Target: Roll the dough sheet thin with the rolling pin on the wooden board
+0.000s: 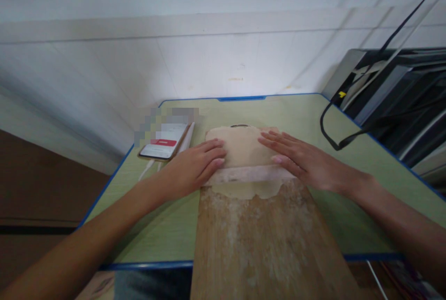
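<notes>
A pale, flat sheet of dough [240, 146] lies over the far end of a wooden board [251, 244] dusted with flour. Across its near side runs a whitish band [247, 174], either a fold or a roll; I cannot tell which. A thin, ragged-edged flap of dough [249, 190] spreads out below that band. My left hand [197, 165] rests on the left edge of the sheet, fingers stretched out. On the right edge lies my right hand [292, 158], its fingers extended and flat, thumb near the band. Neither hand is wrapped around anything.
The board overhangs the near edge of a green table [163, 239] with a blue rim. A phone [162, 140] with a lit screen stands at the left, white cable beside it. Black cables [336, 144] hang at the right near dark stacked items [400, 91]. A white wall [209, 58] closes the back.
</notes>
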Available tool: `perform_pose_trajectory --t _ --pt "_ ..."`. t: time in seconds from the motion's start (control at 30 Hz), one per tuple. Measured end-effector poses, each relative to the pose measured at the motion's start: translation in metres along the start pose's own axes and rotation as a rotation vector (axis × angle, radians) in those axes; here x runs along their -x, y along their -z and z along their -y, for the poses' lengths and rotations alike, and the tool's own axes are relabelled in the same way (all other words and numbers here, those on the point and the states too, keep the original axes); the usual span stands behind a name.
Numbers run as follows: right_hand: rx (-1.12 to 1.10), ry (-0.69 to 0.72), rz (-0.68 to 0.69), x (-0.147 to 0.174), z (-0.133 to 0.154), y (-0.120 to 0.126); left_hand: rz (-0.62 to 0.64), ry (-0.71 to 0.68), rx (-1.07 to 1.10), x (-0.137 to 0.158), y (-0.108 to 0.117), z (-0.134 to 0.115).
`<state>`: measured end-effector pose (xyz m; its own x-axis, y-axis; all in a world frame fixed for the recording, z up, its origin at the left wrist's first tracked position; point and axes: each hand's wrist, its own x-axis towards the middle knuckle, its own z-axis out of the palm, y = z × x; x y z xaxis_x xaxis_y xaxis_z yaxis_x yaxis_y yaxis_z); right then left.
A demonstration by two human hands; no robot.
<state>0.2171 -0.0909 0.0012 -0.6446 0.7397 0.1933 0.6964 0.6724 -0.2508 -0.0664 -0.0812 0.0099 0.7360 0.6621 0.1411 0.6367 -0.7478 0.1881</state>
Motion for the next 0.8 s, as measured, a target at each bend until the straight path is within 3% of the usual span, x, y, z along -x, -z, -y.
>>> perform_pose_trajectory --t 0.07,0.17,0.37,0.8 --pt "-0.002 0.009 0.041 0.000 -0.001 0.002 0.010 0.017 0.009 -0.001 0.001 0.002" --pt "-0.026 0.076 0.208 0.000 0.001 0.006 0.139 0.020 -0.003 0.001 0.002 0.003" --pt "-0.074 0.144 0.390 0.001 0.013 0.010 0.334 -0.084 -0.016 0.006 0.009 -0.007" --pt "-0.180 0.307 0.385 0.008 0.043 0.011 0.417 -0.194 0.137 0.012 0.019 -0.030"
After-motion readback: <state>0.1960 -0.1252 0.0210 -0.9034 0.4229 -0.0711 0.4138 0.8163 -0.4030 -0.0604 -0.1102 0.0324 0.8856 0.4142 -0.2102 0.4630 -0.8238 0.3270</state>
